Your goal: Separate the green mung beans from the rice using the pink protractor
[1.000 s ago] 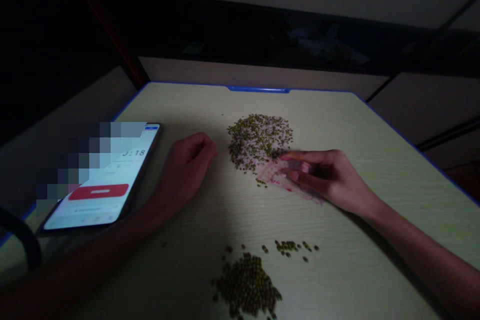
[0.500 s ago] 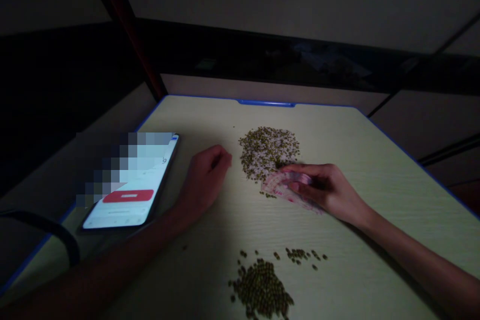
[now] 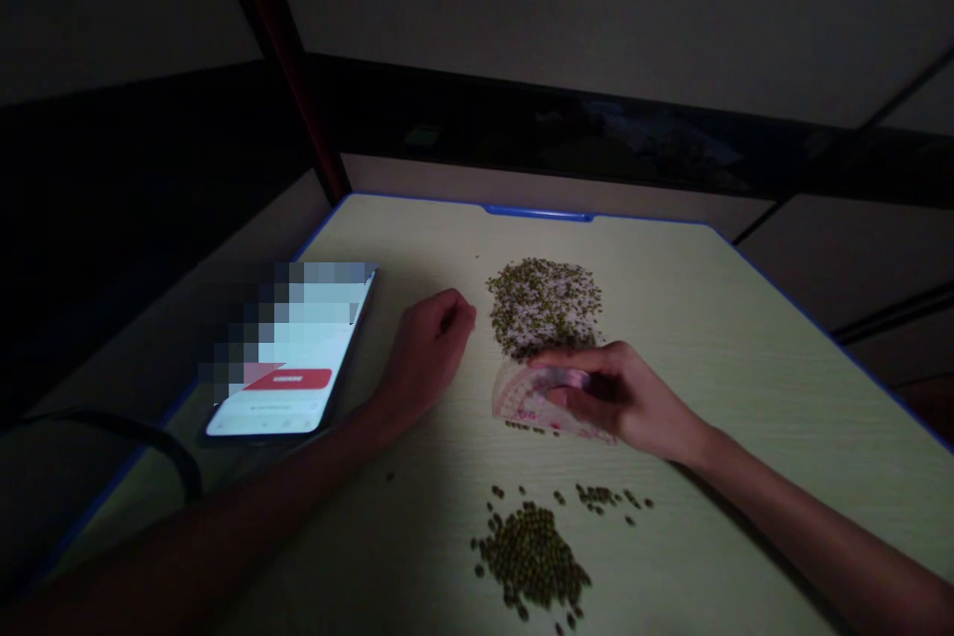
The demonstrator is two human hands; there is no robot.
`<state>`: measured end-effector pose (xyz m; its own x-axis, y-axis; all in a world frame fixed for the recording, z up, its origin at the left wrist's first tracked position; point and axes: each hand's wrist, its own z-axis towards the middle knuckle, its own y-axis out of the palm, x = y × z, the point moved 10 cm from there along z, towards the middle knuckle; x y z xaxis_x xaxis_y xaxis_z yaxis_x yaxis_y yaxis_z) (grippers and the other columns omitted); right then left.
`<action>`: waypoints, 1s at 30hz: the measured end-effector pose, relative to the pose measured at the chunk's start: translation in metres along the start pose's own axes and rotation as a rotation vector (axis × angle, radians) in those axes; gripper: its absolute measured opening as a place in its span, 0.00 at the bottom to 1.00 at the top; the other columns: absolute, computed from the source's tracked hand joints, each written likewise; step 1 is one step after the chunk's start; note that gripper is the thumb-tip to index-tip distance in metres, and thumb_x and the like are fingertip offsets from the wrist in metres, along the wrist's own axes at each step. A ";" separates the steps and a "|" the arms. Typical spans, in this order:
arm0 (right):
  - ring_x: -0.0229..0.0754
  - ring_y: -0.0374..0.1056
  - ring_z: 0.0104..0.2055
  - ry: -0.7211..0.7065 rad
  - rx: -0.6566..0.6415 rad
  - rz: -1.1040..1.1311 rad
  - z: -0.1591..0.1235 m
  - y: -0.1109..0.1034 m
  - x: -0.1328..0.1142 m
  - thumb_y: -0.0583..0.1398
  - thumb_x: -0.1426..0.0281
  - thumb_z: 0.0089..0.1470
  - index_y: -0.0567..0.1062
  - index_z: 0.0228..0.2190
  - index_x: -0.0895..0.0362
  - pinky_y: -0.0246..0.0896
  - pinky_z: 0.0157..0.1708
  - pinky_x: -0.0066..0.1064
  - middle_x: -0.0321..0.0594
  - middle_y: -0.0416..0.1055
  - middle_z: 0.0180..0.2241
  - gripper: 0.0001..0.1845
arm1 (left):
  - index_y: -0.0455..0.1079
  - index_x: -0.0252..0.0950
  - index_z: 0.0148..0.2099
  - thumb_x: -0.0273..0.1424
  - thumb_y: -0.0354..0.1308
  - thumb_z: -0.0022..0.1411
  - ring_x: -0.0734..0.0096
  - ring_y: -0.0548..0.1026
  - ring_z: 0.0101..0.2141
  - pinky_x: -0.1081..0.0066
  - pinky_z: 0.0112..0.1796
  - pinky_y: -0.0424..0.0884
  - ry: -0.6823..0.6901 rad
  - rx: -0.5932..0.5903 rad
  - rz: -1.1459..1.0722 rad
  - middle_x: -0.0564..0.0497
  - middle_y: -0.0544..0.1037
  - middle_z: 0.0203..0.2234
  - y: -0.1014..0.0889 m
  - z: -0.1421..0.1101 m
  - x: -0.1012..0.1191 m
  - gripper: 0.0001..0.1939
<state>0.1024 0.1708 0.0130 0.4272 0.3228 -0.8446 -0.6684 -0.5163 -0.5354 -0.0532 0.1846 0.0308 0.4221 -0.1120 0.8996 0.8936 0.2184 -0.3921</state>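
Observation:
My right hand (image 3: 615, 397) pinches a clear pinkish protractor (image 3: 533, 397) between thumb and fingers, holding it low over the table. A short row of small green beans lies along the protractor's near edge. Just beyond it spreads a pile of green beans mixed with whitish bits (image 3: 544, 303). Nearer to me is a second pile, of green beans (image 3: 533, 556), with several loose ones around it. My left hand (image 3: 432, 343) rests on the table as a loose fist, left of the mixed pile, with nothing visible in it.
A phone with a lit screen (image 3: 290, 407) lies tilted at the left, beside my left forearm. A dark strap or cable (image 3: 149, 432) curves near it. The pale table (image 3: 745, 348) has a blue edge and a blue far handle (image 3: 541, 214). Dark panels stand behind.
My right hand has drawn the protractor toward me and a little left, away from the mixed pile. The left hand stays a fist. The whole view has shifted slightly.

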 end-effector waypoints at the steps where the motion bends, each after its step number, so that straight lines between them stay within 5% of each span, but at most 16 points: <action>1: 0.32 0.51 0.19 -0.009 -0.020 0.009 -0.001 0.003 -0.003 0.57 0.72 0.46 0.77 0.40 0.62 0.49 0.18 0.26 0.33 0.60 0.18 0.17 | 0.54 0.38 0.19 0.31 0.46 0.52 0.76 0.57 0.19 0.72 0.22 0.52 0.002 0.001 -0.001 0.59 0.57 0.13 0.000 0.000 0.000 0.11; 11: 0.31 0.53 0.19 -0.172 -0.178 -0.001 -0.013 0.025 -0.029 0.57 0.75 0.48 0.76 0.40 0.63 0.50 0.17 0.24 0.33 0.61 0.19 0.16 | 0.55 0.37 0.19 0.30 0.47 0.51 0.75 0.58 0.19 0.71 0.23 0.52 0.024 0.003 -0.008 0.59 0.58 0.13 -0.001 -0.001 0.003 0.11; 23: 0.31 0.55 0.19 -0.283 -0.203 -0.023 -0.011 0.024 -0.051 0.58 0.75 0.50 0.76 0.40 0.62 0.51 0.16 0.23 0.33 0.62 0.19 0.14 | 0.57 0.37 0.18 0.28 0.47 0.50 0.76 0.58 0.18 0.72 0.22 0.52 -0.004 0.055 -0.099 0.59 0.59 0.12 -0.009 0.002 0.002 0.10; 30: 0.36 0.68 0.29 -0.611 -0.142 -0.276 -0.007 0.038 -0.104 0.55 0.73 0.55 0.75 0.32 0.62 0.60 0.28 0.28 0.42 0.73 0.26 0.09 | 0.56 0.37 0.18 0.25 0.46 0.50 0.77 0.58 0.19 0.74 0.22 0.54 -0.019 0.134 -0.176 0.58 0.59 0.12 -0.021 0.001 0.005 0.10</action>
<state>0.0371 0.1121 0.0801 0.1224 0.8259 -0.5504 -0.4801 -0.4362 -0.7611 -0.0700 0.1802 0.0439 0.2578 -0.1420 0.9557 0.9243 0.3244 -0.2011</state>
